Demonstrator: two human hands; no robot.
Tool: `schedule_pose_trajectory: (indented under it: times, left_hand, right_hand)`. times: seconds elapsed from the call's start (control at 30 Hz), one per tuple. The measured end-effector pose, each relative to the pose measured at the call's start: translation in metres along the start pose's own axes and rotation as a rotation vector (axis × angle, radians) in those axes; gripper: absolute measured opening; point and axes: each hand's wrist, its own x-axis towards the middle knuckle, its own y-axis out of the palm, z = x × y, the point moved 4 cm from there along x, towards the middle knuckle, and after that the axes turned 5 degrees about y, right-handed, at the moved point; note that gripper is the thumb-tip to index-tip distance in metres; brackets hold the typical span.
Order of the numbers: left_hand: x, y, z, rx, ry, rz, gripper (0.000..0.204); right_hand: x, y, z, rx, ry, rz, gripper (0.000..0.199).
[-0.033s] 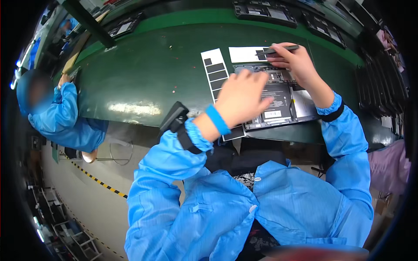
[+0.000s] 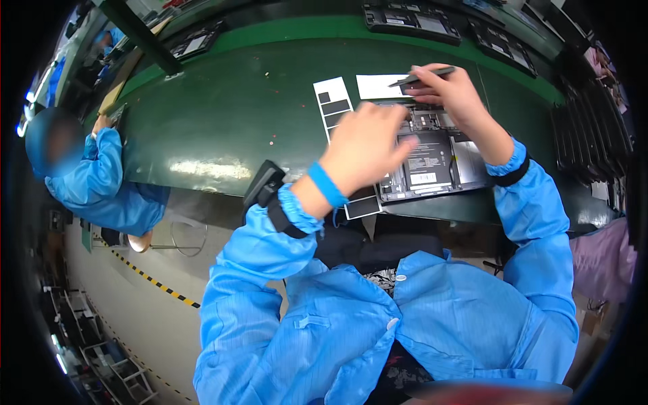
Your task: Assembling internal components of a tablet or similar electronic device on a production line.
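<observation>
An opened laptop base [image 2: 405,190] lies on the green bench before me, its black battery [image 2: 426,158] and inner boards showing. My left hand [image 2: 368,145] hovers over its left part, thumb apart from the curved fingers, holding nothing that I can see. Beyond the laptop's far edge, my right hand [image 2: 451,94] pinches a slim black pointed tool [image 2: 432,76], tweezers-like, its tip aimed left over a white sheet [image 2: 373,86]. A white strip with black rectangular stickers [image 2: 334,108] runs along the laptop's left side, partly under my left hand and wrist.
Several black laptop parts [image 2: 587,135] stand stacked at the right. More opened laptop bases [image 2: 412,21] lie along the far side of the green bench [image 2: 223,108]. A person in blue [image 2: 101,169] works at the left. A green post [image 2: 145,37] rises at the far left.
My left hand has shifted slightly left and down. My right hand with the black tool has moved a little left, and the black patch on the white sheet no longer shows clearly.
</observation>
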Motion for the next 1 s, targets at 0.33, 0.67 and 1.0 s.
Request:
schedule_pose_trajectory:
  times: [0.33,0.67,1.0]
  left_hand:
    - [-0.045,-0.002,0.103,0.322,-0.439,0.062,0.056]
    - [-0.046,-0.001,0.105,0.36,-0.407,0.039,0.057]
    - [-0.047,0.0,0.101,0.416,-0.384,0.054,0.053]
  right_hand:
    - [0.058,0.105,-0.015,-0.321,-0.071,0.049,0.022]
    - [0.06,0.115,-0.022,-0.245,-0.188,0.107,0.021]
    - [0.049,0.109,-0.009,-0.055,-0.279,0.056,0.019]
